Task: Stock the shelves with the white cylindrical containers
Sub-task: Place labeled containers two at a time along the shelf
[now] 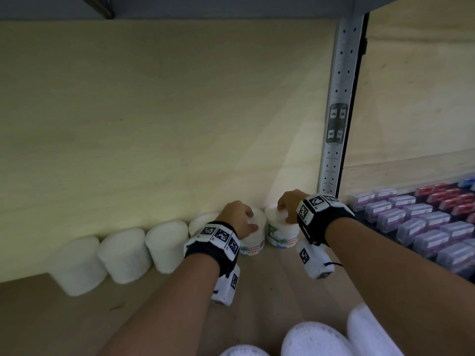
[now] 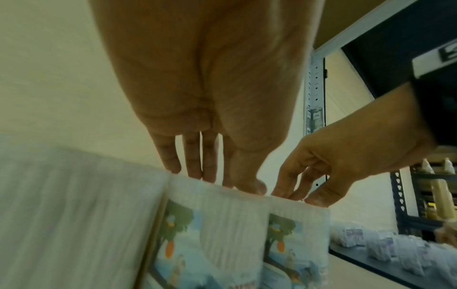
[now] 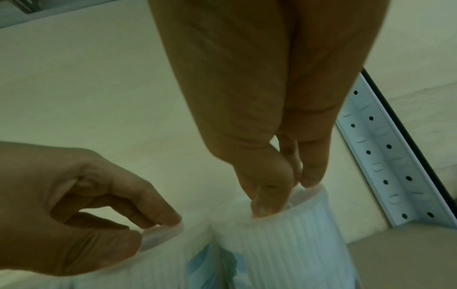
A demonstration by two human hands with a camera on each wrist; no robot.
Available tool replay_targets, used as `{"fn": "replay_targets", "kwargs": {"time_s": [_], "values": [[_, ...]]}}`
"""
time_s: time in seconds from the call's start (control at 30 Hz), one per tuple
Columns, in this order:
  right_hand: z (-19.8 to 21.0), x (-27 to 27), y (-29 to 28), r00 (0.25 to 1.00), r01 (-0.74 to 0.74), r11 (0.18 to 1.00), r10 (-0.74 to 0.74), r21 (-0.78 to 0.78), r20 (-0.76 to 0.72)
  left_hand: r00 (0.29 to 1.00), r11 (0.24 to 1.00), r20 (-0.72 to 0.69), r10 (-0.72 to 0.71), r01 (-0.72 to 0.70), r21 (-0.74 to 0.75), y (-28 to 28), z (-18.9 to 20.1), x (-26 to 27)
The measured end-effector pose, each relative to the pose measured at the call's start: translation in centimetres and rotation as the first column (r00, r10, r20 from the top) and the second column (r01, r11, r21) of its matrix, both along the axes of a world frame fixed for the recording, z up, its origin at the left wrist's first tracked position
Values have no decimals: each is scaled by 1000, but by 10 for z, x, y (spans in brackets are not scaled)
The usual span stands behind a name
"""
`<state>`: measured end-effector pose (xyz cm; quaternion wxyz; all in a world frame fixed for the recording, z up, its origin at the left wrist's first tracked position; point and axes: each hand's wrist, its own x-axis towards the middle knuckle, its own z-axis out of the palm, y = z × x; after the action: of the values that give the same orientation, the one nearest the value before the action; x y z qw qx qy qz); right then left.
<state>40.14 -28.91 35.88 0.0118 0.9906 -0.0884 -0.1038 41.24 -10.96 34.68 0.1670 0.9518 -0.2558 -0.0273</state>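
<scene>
Several white cylindrical containers (image 1: 123, 255) stand in a row along the back wall of the wooden shelf (image 1: 64, 319). My left hand (image 1: 250, 219) grips the lid of a labelled container (image 1: 253, 241) in that row, thumb and fingers pinching its rim (image 3: 160, 231). My right hand (image 1: 285, 210) grips the top of the neighbouring labelled container (image 1: 282, 233), the last on the right. In the left wrist view both containers (image 2: 222, 215) (image 2: 299, 224) stand upright and touch side by side. Both stand on the shelf board.
A perforated metal upright (image 1: 336, 111) stands just right of the row. Beyond it, a dark shelf holds rows of purple and red packs (image 1: 424, 222). More white containers (image 1: 313, 340) lie near me at the bottom edge. Another shelf (image 1: 205, 6) hangs overhead.
</scene>
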Motion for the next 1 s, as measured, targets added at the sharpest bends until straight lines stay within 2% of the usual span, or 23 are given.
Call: {"fn": "replay_targets", "kwargs": {"time_s": [0.1, 0.13, 0.23, 0.37, 0.53, 0.6, 0.63, 0.77, 0.83, 0.93, 1.0], "values": [[-12, 19, -17, 999, -27, 996, 24, -85, -36, 998, 994, -23, -58, 60, 92, -1, 11, -8], [-11, 19, -20, 996, 1, 996, -9, -92, -87, 996, 988, -40, -82, 86, 126, -3, 14, -12], [2, -4, -10, 980, 12, 998, -24, -62, -196, 986, 961, -62, -157, 167, 221, -6, 24, -32], [-9, -11, -15, 980, -6, 997, -11, -82, -200, 971, 926, -88, -222, 238, 294, -9, 31, -58], [-14, -28, -25, 970, -48, 994, 24, -95, -241, 955, 889, -132, -265, 295, 350, -9, 36, -86], [-47, -8, -49, 968, -105, 992, 84, -75, -236, 953, 881, -114, -280, 302, 363, -9, 35, -93], [-57, -6, -55, 957, -104, 991, 76, -89, -279, 954, 881, -97, -283, 298, 367, -7, 35, -97], [-47, -40, -41, 935, -124, 985, 75, -121, -346, 943, 867, -124, -308, 333, 371, -5, 34, -111], [-57, -37, -49, 943, -157, 981, 115, -114, -312, 942, 875, -107, -318, 335, 350, -4, 33, -118], [-74, -28, -66, 959, -113, 991, 91, -69, -268, 936, 871, -117, -331, 351, 344, -2, 31, -126], [-56, -50, -56, 966, -113, 989, 86, -99, -245, 937, 873, -108, -332, 349, 340, -3, 28, -129]]}}
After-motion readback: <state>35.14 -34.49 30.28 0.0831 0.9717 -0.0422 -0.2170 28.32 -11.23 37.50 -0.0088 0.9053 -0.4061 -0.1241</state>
